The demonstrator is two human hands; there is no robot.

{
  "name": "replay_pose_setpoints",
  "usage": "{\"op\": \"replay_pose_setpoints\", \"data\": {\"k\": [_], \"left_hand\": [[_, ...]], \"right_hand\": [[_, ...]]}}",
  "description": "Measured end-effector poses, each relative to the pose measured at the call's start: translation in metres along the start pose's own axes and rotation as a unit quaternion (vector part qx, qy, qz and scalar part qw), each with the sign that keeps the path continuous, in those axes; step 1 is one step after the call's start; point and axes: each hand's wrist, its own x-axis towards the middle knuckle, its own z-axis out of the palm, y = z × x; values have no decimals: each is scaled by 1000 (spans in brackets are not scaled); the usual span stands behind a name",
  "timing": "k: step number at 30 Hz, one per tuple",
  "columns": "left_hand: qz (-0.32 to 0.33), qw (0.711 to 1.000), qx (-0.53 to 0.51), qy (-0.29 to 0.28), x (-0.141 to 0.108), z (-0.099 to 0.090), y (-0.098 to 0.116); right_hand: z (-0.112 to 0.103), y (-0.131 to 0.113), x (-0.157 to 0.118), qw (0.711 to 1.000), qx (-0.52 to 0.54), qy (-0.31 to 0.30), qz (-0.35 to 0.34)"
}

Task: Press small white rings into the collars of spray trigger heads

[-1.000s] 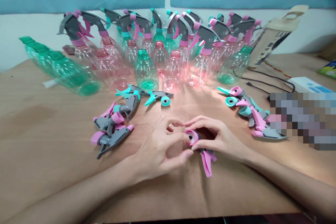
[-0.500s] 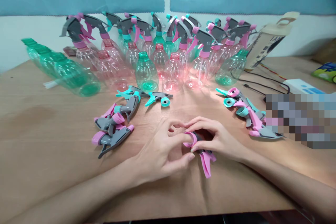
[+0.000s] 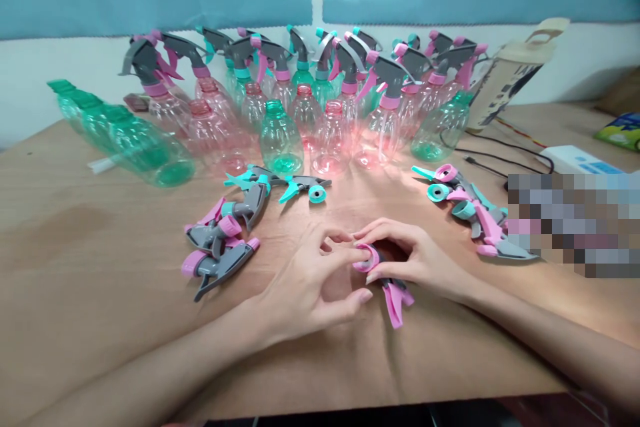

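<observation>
A grey spray head with a pink collar (image 3: 369, 258) and pink trigger (image 3: 395, 303) is low over the table, between both hands. My right hand (image 3: 417, 257) grips it, thumb in front and fingers behind. My left hand (image 3: 320, 280) has a fingertip at the collar's opening, while its thumb is stretched out apart from the others. Part of the grey body is hidden under the right fingers. To the left lies a group of loose spray heads (image 3: 227, 267), pink and turquoise; another group (image 3: 487, 223) lies to the right. Two turquoise ones (image 3: 305, 188) lie beyond my hands.
Rows of pink and green bottles stand at the back, such as an open green bottle (image 3: 281, 140) and one with a sprayer (image 3: 383, 127). Green bottles (image 3: 145, 147) lean at the left. A cream tumbler (image 3: 510, 80), black cable (image 3: 485, 163) and white box (image 3: 580, 159) are at the right.
The view has shifted slightly. Both hands keep nearly the same pose around the pink-collared spray head, which appears tilted a little differently.
</observation>
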Motion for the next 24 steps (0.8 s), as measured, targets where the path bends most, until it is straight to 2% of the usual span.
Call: {"op": "replay_pose_setpoints", "data": {"k": [12,20,24], "left_hand": [[38,999,13,18,1,-3,-7],[-20,997,51,49,3,-5,0],[-52,995,54,62,3,-4,-1]], "right_hand": [[0,-6,2,1000,-10,-4,-16],[0,-11,0,993,-108,40,4],[-3,-7,1,996,-64,53,36]]}}
